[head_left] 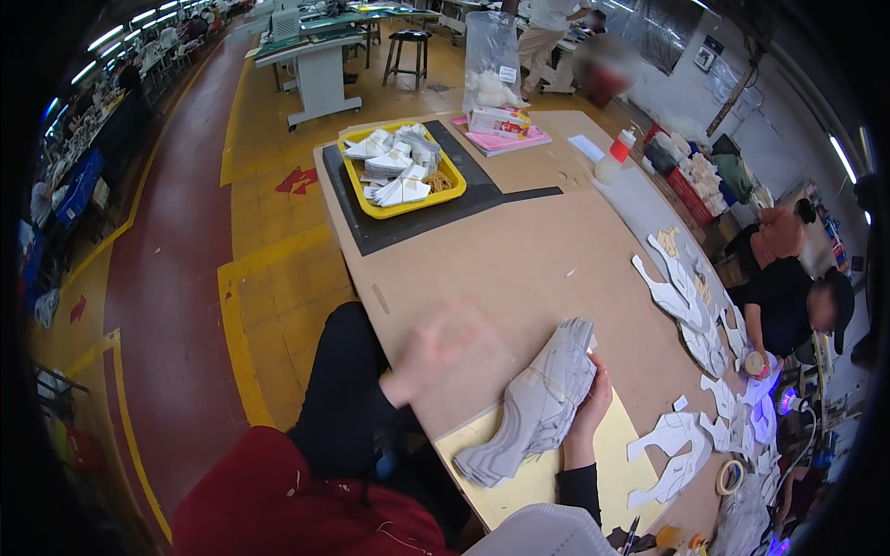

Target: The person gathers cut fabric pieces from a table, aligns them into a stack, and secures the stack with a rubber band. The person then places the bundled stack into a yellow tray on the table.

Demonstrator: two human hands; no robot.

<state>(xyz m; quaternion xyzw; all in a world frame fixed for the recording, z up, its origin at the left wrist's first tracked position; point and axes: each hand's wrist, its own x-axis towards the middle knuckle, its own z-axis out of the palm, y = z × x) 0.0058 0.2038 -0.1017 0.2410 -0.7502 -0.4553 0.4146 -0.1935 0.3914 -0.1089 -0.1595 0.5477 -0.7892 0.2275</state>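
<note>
My right hand [590, 404] grips a thick stack of grey cut pieces [536, 404], bound by a thin band, and holds it on edge over a yellow mat [542, 482] at the near end of the brown table [519, 259]. My left hand [436, 350] is blurred with motion, fingers spread, just left of the stack at the table's left edge and holding nothing. Both forearms come up from the lower edge in black sleeves.
A yellow tray [400, 171] of white folded pieces sits on a black mat at the far end, beside a pink box [501, 130] and a plastic bag. Loose white cut pieces [686, 296] and a tape roll [730, 477] line the right edge, where another person [788, 306] works.
</note>
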